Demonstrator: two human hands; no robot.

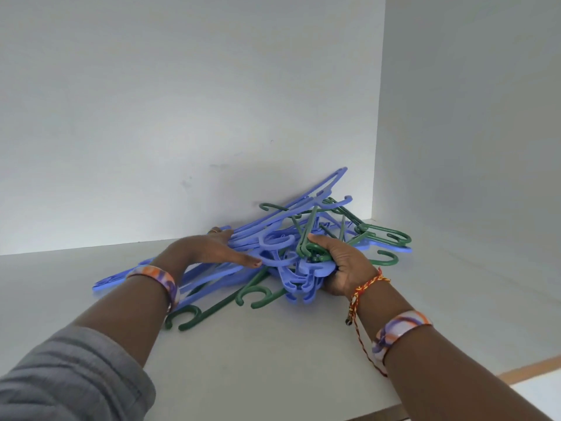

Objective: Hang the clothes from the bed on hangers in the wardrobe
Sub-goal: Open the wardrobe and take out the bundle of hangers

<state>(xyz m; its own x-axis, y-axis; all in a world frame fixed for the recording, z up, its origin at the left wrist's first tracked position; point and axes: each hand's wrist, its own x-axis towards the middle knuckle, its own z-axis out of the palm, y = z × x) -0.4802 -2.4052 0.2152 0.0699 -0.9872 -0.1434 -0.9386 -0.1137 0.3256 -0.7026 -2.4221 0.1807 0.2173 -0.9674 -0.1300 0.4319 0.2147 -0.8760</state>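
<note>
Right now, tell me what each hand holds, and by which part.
Right hand grips a bunch of hangers by their hooks. Left hand holds nothing, resting flat on the pile.

Tangled pile of blue and green plastic hangers (291,235) sits on a white wardrobe shelf (273,360), pushed toward the back-right corner, some leaning on the back panel (182,117). Left hand (212,249) lies flat on the blue hangers at the pile's left side, fingers straight. Right hand (343,262) grips a bunch of hooks, green and blue, at the pile's near edge; both wrists wear patterned bangles.
</note>
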